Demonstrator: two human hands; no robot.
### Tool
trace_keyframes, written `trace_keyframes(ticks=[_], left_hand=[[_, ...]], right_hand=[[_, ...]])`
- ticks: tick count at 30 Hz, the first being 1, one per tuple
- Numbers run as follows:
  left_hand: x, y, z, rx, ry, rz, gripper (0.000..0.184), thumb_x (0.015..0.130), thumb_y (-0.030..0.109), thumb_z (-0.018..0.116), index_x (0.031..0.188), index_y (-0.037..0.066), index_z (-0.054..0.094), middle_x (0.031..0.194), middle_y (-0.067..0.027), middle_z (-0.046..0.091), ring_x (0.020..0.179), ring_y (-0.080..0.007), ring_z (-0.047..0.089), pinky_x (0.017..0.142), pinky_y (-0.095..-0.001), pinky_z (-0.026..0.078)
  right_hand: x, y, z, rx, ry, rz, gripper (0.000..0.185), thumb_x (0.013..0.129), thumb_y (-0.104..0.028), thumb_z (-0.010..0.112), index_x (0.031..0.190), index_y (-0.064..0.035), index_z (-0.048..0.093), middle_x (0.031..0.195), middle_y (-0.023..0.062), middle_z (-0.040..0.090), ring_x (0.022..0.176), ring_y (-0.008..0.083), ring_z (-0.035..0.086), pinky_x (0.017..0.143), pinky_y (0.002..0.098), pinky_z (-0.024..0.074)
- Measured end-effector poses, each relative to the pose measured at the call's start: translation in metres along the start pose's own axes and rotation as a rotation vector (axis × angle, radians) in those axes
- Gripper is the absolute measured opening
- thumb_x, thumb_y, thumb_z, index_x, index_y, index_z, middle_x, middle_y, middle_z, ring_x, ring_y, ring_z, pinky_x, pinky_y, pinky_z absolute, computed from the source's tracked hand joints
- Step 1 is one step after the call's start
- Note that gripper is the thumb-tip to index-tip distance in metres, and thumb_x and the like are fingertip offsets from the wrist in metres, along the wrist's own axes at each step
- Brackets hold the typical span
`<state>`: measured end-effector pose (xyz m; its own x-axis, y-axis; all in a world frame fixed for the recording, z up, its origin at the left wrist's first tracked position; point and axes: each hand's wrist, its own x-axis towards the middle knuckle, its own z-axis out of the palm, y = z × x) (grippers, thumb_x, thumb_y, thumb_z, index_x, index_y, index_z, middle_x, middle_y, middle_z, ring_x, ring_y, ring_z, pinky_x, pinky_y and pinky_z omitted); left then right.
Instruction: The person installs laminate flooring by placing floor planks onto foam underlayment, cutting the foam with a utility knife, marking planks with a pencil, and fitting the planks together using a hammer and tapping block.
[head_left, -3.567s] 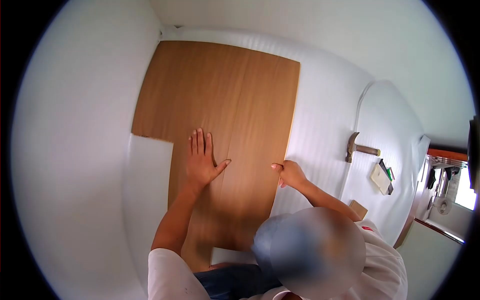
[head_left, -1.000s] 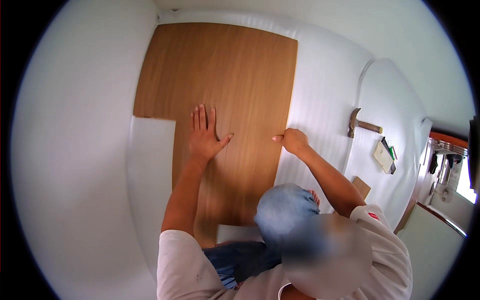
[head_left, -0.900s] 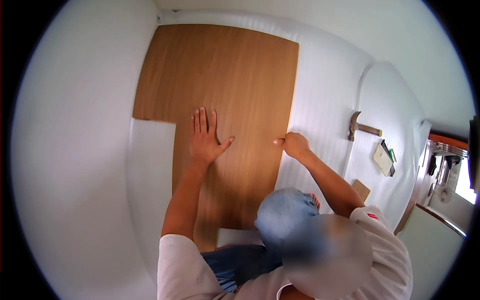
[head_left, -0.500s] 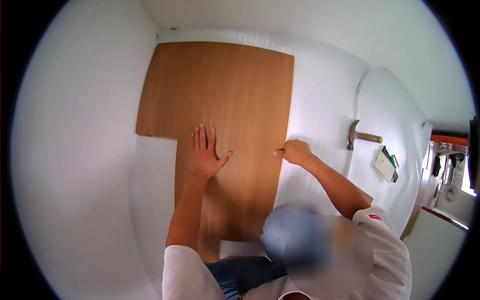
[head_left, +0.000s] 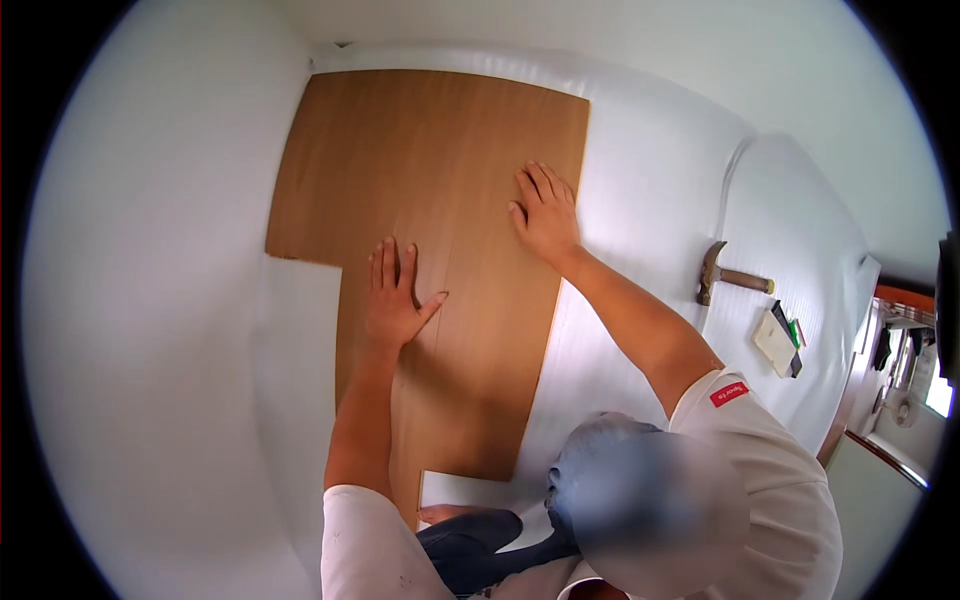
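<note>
Brown wood-look floor planks (head_left: 450, 140) lie joined on a shiny white underlay sheet (head_left: 640, 220), their left side stepped. My left hand (head_left: 396, 300) rests flat on the planks near their middle, fingers spread and thumb out to the right. Farther up, close to the planks' right edge, my right hand (head_left: 547, 215) lies palm down with its fingers stretched out. Neither hand holds anything. A thin seam runs between the planks, to the right of my left hand.
On the underlay to the right lies a claw hammer (head_left: 735, 278). Beside it are a white block (head_left: 773, 340) and small black and green items. A white wall (head_left: 150, 300) rises on the left. A bare foot (head_left: 445, 513) shows near the planks' lower end.
My right hand has gone from the planks' right edge, where its fingers were curled, up onto their surface and opened flat. My left hand stays spread on the planks. The view has shifted slightly.
</note>
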<state>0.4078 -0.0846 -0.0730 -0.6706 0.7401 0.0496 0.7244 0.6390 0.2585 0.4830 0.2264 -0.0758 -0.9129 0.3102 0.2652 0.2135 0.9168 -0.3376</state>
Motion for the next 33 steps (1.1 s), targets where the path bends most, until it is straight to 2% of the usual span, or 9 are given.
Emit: trace_keyframes(ticks=[6,9,10,11,17,23,27,29,33], left_hand=[[-0.002,0.009,-0.008,0.08,-0.08,-0.04,0.095,0.088,0.065,0.063,0.159,0.011,0.03,0.165,-0.0244,0.021,0.152,-0.0408,0.022,0.124,-0.0536,0.019],[-0.013,0.032,0.016,0.138,-0.035,-0.108,0.092,0.092,0.06,0.06,0.157,0.002,0.03,0.164,-0.0279,0.021,0.151,-0.0435,0.021,0.124,-0.0543,0.018],[-0.024,0.052,0.028,0.124,0.013,-0.132,0.09,0.095,0.057,0.058,0.156,-0.003,0.029,0.163,-0.0297,0.02,0.152,-0.0447,0.02,0.124,-0.0544,0.017],[-0.038,0.076,0.038,0.105,0.064,-0.166,0.088,0.097,0.053,0.055,0.155,-0.007,0.027,0.163,-0.0315,0.02,0.152,-0.0458,0.018,0.125,-0.0544,0.016],[-0.122,0.2,0.057,0.001,0.016,-0.118,0.081,0.098,0.047,0.053,0.152,-0.011,0.031,0.161,-0.0311,0.024,0.151,-0.0441,0.023,0.125,-0.0537,0.015],[-0.131,0.209,0.065,-0.012,0.084,-0.09,0.074,0.102,0.037,0.049,0.155,-0.007,0.026,0.164,-0.027,0.021,0.152,-0.0427,0.019,0.126,-0.0525,0.013],[-0.13,0.212,0.066,0.024,0.072,-0.103,0.072,0.1,0.036,0.05,0.154,-0.007,0.029,0.163,-0.0272,0.024,0.151,-0.0434,0.021,0.125,-0.0538,0.016],[-0.134,0.212,0.067,0.031,0.079,-0.085,0.072,0.1,0.036,0.05,0.154,-0.007,0.029,0.163,-0.0269,0.025,0.151,-0.0438,0.021,0.125,-0.0541,0.016],[-0.131,0.206,0.07,0.048,0.125,-0.019,0.071,0.1,0.035,0.05,0.154,-0.006,0.03,0.162,-0.0272,0.026,0.149,-0.0461,0.024,0.123,-0.055,0.018]], right_hand=[[-0.002,0.019,0.007,0.168,0.018,0.016,0.047,0.091,-0.021,0.063,0.135,-0.0064,0.057,0.148,0.0125,0.048,0.141,0.0332,0.04,0.118,0.0473,0.0325],[-0.013,0.037,-0.01,0.293,-0.01,-0.128,0.041,0.092,-0.017,0.063,0.131,-0.0071,0.061,0.14,0.0129,0.056,0.136,0.0328,0.047,0.113,0.0434,0.0389],[-0.026,0.032,-0.043,0.441,-0.085,0.046,0.037,0.094,-0.016,0.062,0.13,-0.0069,0.063,0.136,0.0137,0.06,0.131,0.0328,0.05,0.11,0.0419,0.0421],[-0.046,0.03,-0.065,0.581,-0.171,0.214,0.034,0.095,-0.015,0.06,0.128,-0.0067,0.064,0.131,0.0145,0.063,0.127,0.0329,0.054,0.107,0.0404,0.0452],[-0.31,0.118,-0.161,0.229,-0.023,0.163,0.028,0.095,-0.005,0.059,0.121,-0.0003,0.065,0.118,0.0191,0.067,0.112,0.0382,0.062,0.1,0.0442,0.0495],[-0.535,0.153,-0.279,-0.181,-0.417,0.69,0.08,0.086,-0.023,0.076,0.152,-0.0027,0.036,0.158,0.0169,0.038,0.146,0.038,0.033,0.12,0.0467,0.0309],[-0.553,0.149,-0.286,-0.239,-0.383,0.852,0.088,0.082,-0.032,0.081,0.151,-0.0019,0.037,0.156,0.0197,0.039,0.144,0.0385,0.037,0.118,0.0477,0.0342],[-0.539,0.153,-0.287,-0.06,-0.277,1.619,0.101,0.074,-0.044,0.086,0.15,-0.0011,0.037,0.15,0.0236,0.044,0.139,0.039,0.044,0.114,0.0491,0.0394],[-0.565,0.167,-0.274,-0.02,-0.205,1.622,0.108,0.068,-0.055,0.088,0.147,0.0025,0.04,0.14,0.0253,0.052,0.131,0.0393,0.051,0.108,0.0492,0.0454]])
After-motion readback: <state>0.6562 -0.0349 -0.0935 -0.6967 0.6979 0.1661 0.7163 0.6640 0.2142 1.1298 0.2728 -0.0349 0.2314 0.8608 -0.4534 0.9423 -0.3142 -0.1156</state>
